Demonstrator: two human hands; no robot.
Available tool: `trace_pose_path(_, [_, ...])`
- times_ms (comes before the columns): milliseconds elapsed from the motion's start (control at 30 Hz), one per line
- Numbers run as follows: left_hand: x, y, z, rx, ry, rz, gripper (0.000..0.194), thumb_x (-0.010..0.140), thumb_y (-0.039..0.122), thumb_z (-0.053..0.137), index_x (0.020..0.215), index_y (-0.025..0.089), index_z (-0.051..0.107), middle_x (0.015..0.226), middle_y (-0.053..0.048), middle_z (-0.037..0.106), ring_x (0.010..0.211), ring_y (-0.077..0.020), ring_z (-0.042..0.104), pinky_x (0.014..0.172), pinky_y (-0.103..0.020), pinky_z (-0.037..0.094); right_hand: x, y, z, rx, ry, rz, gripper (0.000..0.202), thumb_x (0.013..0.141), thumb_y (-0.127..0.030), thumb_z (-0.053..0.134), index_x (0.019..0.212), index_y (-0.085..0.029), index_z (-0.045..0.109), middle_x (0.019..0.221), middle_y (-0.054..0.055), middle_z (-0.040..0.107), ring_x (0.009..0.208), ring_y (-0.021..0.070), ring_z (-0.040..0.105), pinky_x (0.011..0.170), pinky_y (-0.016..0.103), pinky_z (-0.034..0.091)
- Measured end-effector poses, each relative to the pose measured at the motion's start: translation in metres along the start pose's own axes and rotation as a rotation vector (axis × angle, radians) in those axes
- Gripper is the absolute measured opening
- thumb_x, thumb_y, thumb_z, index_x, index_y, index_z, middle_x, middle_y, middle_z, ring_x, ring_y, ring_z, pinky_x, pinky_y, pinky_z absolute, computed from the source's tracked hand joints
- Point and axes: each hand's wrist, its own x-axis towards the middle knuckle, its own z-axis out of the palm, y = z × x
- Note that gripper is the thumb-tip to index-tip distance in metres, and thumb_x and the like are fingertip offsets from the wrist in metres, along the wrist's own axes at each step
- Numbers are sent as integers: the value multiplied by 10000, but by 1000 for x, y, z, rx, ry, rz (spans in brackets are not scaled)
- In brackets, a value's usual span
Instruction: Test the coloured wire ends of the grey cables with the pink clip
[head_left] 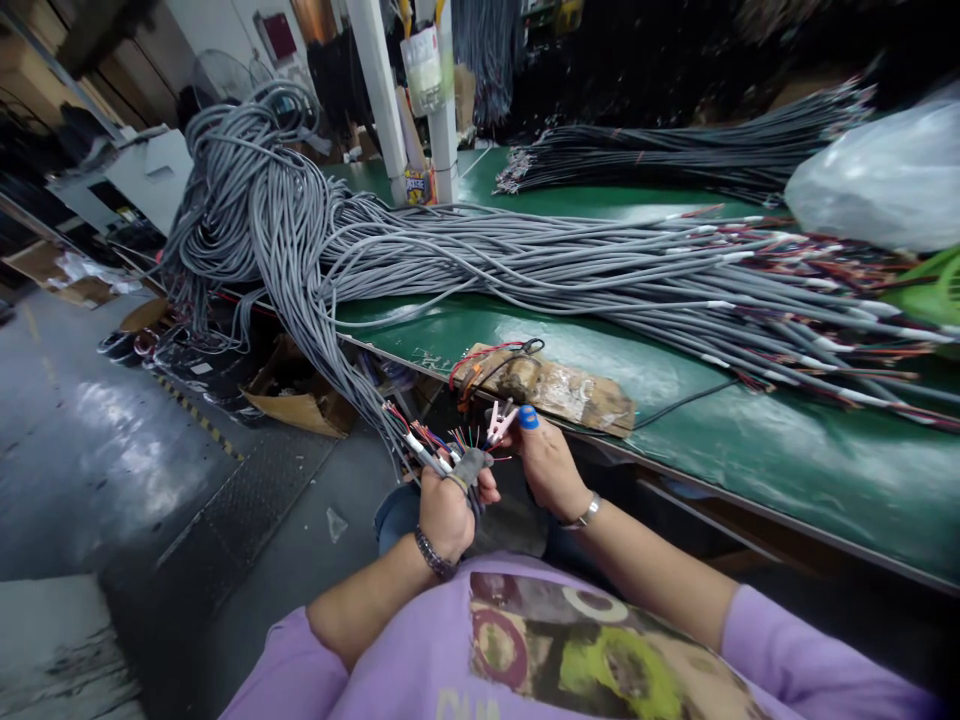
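My left hand [450,515] is closed around the ends of several grey cables [424,452]. Thin coloured wires [466,438] fan out from the cable ends, near a grey covering [471,465] on that hand's thumb. Just to the right, my right hand [553,468] has its fingers pinched, with a blue wrap [528,417] on one digit. At its fingertips is a small pale pink clip [498,424] shaped like a clothes peg, close to the wire ends. The fingers partly hide how it is gripped.
A large bundle of grey cables [465,250] runs along the green table [750,470] and hangs over its near edge. A wooden block [577,397] with red and black leads lies at that edge. Black cables [645,160] and a plastic bag [885,175] are farther back.
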Motion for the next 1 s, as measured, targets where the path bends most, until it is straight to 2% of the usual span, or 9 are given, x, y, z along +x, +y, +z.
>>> trace_pose_path(167, [4,-3,-1,0,-9,-4,305,660,392,740,634,140,569,478,24,577,389,-79,515,418,-197,393,6,-11,9,461,-131,314,450,718,-637,635,760,-189,663,688,21,644,594,139,544,593,287,468])
trace_pose_path(300, [5,-5,-1,9,-8,-4,315,660,402,741,624,140,569,474,23,577,386,-80,515,437,-206,424,8,-17,12,579,-99,349,368,701,-527,723,746,-165,673,659,7,650,552,105,527,523,234,445])
trace_pose_path(467, [5,-8,-3,25,0,-15,322,653,404,746,615,140,567,478,19,579,397,-88,530,441,-212,439,7,-18,14,600,-56,363,336,724,-495,720,731,-162,680,677,14,659,579,106,546,538,225,456])
trace_pose_path(567, [3,-9,-5,33,-10,-14,318,651,399,750,622,139,570,488,17,584,406,-91,537,439,-211,439,6,-17,13,598,-66,393,361,741,-532,685,754,-172,675,694,16,657,603,116,566,567,238,479])
trace_pose_path(700, [1,-8,-5,29,-4,2,319,656,396,748,617,142,558,478,23,574,391,-81,519,420,-198,418,1,-14,4,579,-162,419,447,748,-628,612,744,-182,645,665,15,635,583,119,564,573,247,483])
trace_pose_path(800, [-1,-8,-7,33,-8,17,311,663,385,744,613,143,556,478,26,573,384,-74,509,401,-185,392,-6,-14,-5,521,-246,465,469,682,-646,662,742,-182,626,691,14,634,605,120,569,593,254,485])
trace_pose_path(900, [-3,-9,-11,53,-20,36,316,674,391,736,603,143,554,480,22,575,392,-79,517,407,-189,403,-14,-15,-11,376,-357,492,450,627,-580,746,753,-167,619,668,1,614,576,105,535,584,256,462])
trace_pose_path(1000, [-4,-12,-16,111,-37,48,329,685,410,726,596,143,557,482,14,581,391,-88,521,413,-205,424,-19,-18,-11,190,-394,391,350,646,-447,784,715,-161,594,595,-24,581,523,84,478,547,236,397])
